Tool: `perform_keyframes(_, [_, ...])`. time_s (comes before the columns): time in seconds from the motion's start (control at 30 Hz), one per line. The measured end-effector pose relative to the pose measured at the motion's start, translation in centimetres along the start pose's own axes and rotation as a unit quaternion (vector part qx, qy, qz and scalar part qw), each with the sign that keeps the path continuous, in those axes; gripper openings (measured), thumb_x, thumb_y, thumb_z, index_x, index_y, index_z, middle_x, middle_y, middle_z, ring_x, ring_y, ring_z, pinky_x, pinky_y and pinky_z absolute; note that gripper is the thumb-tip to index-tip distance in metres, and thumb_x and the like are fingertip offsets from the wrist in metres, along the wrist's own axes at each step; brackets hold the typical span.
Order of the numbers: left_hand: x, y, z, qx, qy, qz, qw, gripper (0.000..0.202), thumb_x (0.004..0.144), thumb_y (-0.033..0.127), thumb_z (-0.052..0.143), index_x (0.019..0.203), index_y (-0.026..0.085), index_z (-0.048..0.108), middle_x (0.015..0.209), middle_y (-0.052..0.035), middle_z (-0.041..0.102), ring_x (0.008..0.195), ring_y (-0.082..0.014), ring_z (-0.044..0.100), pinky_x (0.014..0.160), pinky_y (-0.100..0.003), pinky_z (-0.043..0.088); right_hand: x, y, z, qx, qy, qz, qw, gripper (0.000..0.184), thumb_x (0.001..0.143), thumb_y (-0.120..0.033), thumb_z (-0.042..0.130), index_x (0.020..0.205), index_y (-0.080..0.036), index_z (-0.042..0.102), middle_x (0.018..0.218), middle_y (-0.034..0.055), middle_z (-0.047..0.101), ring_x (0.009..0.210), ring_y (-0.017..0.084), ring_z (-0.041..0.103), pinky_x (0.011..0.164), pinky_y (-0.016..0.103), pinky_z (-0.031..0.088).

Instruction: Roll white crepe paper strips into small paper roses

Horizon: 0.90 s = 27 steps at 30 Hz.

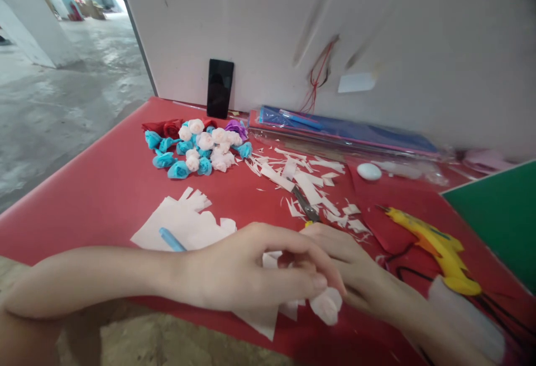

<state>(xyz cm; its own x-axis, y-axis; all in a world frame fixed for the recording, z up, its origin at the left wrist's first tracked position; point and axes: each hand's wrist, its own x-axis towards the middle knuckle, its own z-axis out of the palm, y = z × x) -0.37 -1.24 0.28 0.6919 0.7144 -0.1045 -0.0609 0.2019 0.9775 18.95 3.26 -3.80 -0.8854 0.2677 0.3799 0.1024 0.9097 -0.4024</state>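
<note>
My left hand (255, 271) reaches across the near edge of the red table (104, 187), fingers pinched on a rolled piece of pale pink crepe paper (326, 303). My right hand (355, 265) lies just behind it with fingers curled against the same paper roll; its fingertips are hidden by my left hand. Under both hands lie white paper pieces (184, 226) with a blue pen (171, 239) on them.
A pile of blue, white, red and purple paper roses (196, 148) sits at the back left. Paper scraps (301, 179) surround scissors (305, 205). A yellow glue gun (439, 248) lies right, with a green board (498, 215), a black phone (220, 88), wrapped paper sheets (343, 128), and a white oval object (369, 171).
</note>
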Motion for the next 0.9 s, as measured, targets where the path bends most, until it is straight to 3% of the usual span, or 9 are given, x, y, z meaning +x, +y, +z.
perform_keyframes(0.27, [0.0,0.0,-0.1,0.05,0.042,0.005,0.998,0.013,0.081,0.016,0.045,0.069,0.014,0.049,0.071,0.0006,0.055,0.069,-0.0078,0.048,0.066,-0.016,0.041,0.2,-0.1,0.3,-0.032,0.006,-0.011,0.999,0.032,0.094,-0.028,0.022,0.081,-0.02,0.05,0.07,0.0031,0.055,0.067,0.013,0.049,0.061,0.024,0.042])
perform_keyframes(0.6, [0.3,0.5,-0.6,0.115,-0.005,-0.054,0.992,0.011,0.075,0.008,0.051,0.065,0.014,0.05,0.063,0.0041,0.049,0.065,-0.0069,0.044,0.063,-0.017,0.036,0.4,-0.3,0.9,0.013,-0.031,0.004,0.999,0.044,0.094,-0.028,0.02,0.07,-0.018,0.055,0.065,0.0041,0.055,0.065,0.013,0.049,0.058,0.023,0.041])
perform_keyframes(0.9, [0.1,1.5,-0.6,0.225,0.02,-0.037,0.973,0.014,0.074,0.003,0.052,0.064,0.013,0.05,0.067,0.0042,0.047,0.067,-0.0063,0.044,0.065,-0.014,0.036,0.1,-0.3,0.8,0.034,-0.052,0.043,0.997,0.043,0.094,-0.026,0.021,0.077,-0.019,0.06,0.07,0.0055,0.057,0.068,0.016,0.05,0.061,0.027,0.044])
